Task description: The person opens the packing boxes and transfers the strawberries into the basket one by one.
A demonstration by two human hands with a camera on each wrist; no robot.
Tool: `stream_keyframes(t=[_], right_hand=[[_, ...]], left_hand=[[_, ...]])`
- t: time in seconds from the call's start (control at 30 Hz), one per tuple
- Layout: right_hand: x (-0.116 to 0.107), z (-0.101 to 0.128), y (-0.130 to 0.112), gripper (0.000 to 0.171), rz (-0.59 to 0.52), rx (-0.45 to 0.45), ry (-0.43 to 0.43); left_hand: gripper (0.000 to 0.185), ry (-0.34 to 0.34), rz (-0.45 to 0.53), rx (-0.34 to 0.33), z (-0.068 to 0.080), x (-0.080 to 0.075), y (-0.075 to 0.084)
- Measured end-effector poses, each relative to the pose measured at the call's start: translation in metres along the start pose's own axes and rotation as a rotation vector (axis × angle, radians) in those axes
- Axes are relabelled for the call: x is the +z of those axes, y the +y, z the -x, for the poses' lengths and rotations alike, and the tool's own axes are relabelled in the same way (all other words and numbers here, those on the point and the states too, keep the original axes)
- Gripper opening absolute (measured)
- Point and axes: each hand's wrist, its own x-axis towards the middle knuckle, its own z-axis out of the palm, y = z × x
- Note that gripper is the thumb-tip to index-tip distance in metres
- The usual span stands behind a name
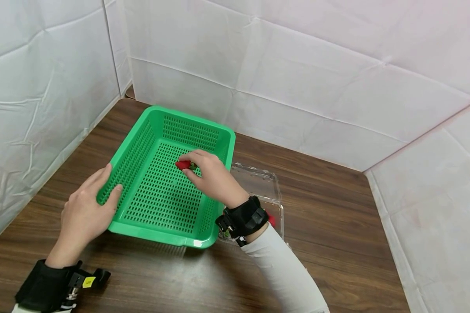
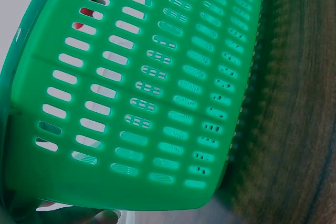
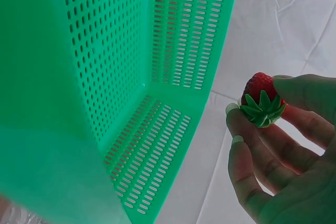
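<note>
Over the green plastic basket (image 1: 168,237), my right hand (image 1: 211,178) pinches a red strawberry (image 1: 183,164) between thumb and fingers. In the right wrist view the strawberry (image 3: 258,90) shows its green leafy cap, with the basket's slotted walls beside it. My left hand (image 1: 88,204) grips the basket's left rim, thumb on the inner side and fingers outside. The left wrist view is filled by the basket's slotted side (image 2: 121,103), with bits of red showing through the slots. Only the basket's perforated floor shows below the strawberry.
A clear plastic clamshell box (image 1: 280,204) lies to the right of the basket, its lid folded back. Something red (image 1: 271,218) sits inside, partly behind my right wrist. White sheeted walls (image 1: 290,78) stand around the brown wooden table (image 1: 337,226).
</note>
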Motion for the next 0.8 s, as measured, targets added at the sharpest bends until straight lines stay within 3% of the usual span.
stream_keyframes(t=[0.8], right_hand=[[0.01,-0.031,-0.003,0.026,0.03,0.008,-0.075]], left_hand=[[0.057,-0.007,-0.019,-0.008,-0.004,0.003,0.001]])
